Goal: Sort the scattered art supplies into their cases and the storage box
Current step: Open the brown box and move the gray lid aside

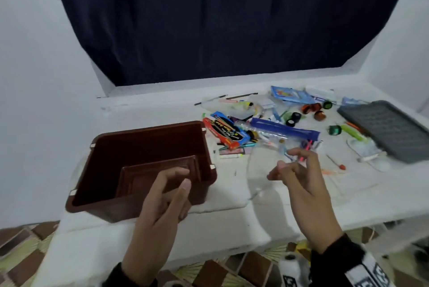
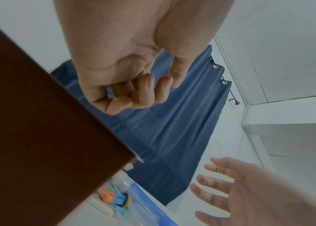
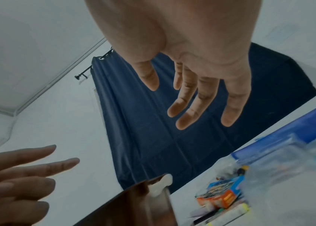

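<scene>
A brown storage box (image 1: pixel 139 147) stands open on the white table, with a brown lid (image 1: pixel 139 177) leaning inside it. My left hand (image 1: pixel 181 179) hovers over the box's near right corner, fingers loosely curled and holding nothing; the left wrist view shows the left hand (image 2: pixel 143 91) apart from the box wall (image 2: pixel 37 137). My right hand (image 1: pixel 287 165) is raised to the right of the box, fingers spread and empty, as the right wrist view confirms for the right hand (image 3: pixel 192 104). Beyond it lie a clear pouch with a blue top (image 1: pixel 283 131) and a red crayon box (image 1: pixel 222 135).
Several pens, markers and small paint pots (image 1: pixel 311 110) are scattered across the back right of the table. A grey ribbed tray (image 1: pixel 390 128) lies at the far right. A dark curtain (image 1: pixel 220 19) hangs behind. The table's front edge runs just below my hands.
</scene>
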`<state>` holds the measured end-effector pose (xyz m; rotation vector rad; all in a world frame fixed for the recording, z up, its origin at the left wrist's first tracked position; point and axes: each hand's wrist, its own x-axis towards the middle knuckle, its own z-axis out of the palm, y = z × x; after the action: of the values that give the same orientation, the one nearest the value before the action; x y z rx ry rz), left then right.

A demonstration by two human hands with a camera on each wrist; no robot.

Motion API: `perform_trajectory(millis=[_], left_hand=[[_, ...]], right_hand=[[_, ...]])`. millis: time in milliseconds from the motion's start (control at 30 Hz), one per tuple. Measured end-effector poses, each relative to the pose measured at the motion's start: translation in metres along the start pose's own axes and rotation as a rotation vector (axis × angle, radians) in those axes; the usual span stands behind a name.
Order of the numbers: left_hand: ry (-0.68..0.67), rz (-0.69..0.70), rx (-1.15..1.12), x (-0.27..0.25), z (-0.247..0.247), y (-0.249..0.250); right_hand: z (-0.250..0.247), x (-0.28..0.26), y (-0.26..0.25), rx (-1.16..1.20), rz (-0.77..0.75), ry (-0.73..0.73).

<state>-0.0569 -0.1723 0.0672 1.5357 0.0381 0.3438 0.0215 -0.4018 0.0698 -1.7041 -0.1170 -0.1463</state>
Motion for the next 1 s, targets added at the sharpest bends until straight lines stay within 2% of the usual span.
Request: perform_trajectory(millis=[267, 433, 533, 700, 800, 933, 1000], left_hand=[[-0.074, -0.058, -0.006, 0.033, 0.192, -0.043], [-0.178, -0.143, -0.039, 0.071, 0.296, -0.048], [-0.255, -0.165, -0.011, 0.116, 0.35, -0.048], [-0.385, -0.137, 0.193, 0.213, 0.429, -0.07], [-0.447, -0.08, 0.374, 0.271, 0.473, -0.089], [-0.559, -0.048, 0.677, 0.336, 0.529, -0.114], [-0.638, -0.055, 0.879, 0.361, 0.552, -0.128]], right_hand=[[-0.176, 0.045, 0.046, -0.07, 0.068, 0.05], [-0.276, 0.084, 0.066, -0.149, 0.117, 0.093], [-0.332, 0.117, 0.07, -0.217, 0.152, 0.108], [-0.405, 0.187, 0.1, -0.392, 0.177, 0.124], [-0.44, 0.23, 0.127, -0.621, 0.235, 0.029], [-0.48, 0.286, 0.164, -1.137, 0.366, -0.195], [-0.491, 0.305, 0.173, -1.229, 0.465, -0.274]])
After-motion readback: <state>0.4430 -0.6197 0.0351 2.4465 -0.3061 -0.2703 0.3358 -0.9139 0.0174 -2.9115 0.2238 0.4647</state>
